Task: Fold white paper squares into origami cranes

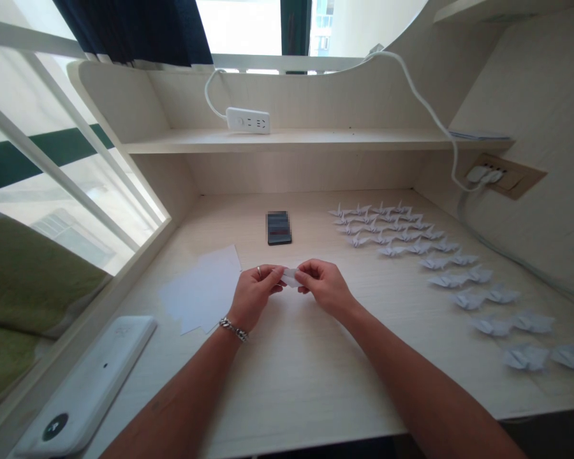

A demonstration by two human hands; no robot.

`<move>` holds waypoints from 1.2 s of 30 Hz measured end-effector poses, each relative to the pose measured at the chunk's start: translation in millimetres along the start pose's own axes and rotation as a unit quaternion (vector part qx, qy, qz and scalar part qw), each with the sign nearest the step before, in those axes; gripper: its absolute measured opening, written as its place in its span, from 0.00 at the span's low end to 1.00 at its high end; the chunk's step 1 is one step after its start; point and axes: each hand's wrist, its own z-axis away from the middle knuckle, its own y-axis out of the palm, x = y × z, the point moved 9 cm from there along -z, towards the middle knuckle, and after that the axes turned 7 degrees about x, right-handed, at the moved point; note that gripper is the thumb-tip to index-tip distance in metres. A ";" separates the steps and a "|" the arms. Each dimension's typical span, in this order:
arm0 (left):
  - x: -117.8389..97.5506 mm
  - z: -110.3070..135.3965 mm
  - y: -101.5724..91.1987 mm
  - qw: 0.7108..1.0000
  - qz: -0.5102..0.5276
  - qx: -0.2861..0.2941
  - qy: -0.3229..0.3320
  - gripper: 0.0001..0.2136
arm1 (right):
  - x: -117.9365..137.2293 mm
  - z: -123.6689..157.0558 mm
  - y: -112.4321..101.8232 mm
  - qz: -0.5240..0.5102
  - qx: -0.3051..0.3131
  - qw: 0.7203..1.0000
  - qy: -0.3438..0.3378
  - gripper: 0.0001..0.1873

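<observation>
Between my two hands is a small piece of folded white paper (291, 278), held just above the desk's middle. My left hand (257, 288), with a ring and a chain bracelet at the wrist, pinches its left end. The right end is gripped between thumb and fingers of my right hand (323, 284). Several sheets of white paper (203, 287) lie loosely overlapped to the left of my left hand. On the right side, rows of folded white paper cranes (406, 236) stretch from the back of the desk towards the front right corner.
A dark phone (279, 228) lies beyond my hands. At the left edge rests a long white device (93, 382) with a round dark dial. A white power strip (247, 120) stands on the shelf (306, 140). A white cable (428, 111) runs down to the wall socket (507, 175).
</observation>
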 end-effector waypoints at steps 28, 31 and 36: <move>-23.7 7.7 -4.1 0.987 -0.110 -0.046 0.110 0.13 | 24.7 11.6 -5.7 0.070 -0.073 0.989 -0.111 0.10; -24.2 7.9 -4.2 0.987 -0.107 -0.050 0.111 0.13 | 26.5 12.7 -6.1 0.080 -0.076 0.987 -0.118 0.09; -24.8 7.9 -4.9 0.987 -0.110 -0.057 0.105 0.12 | 32.7 14.6 -5.9 0.096 -0.081 0.983 -0.137 0.08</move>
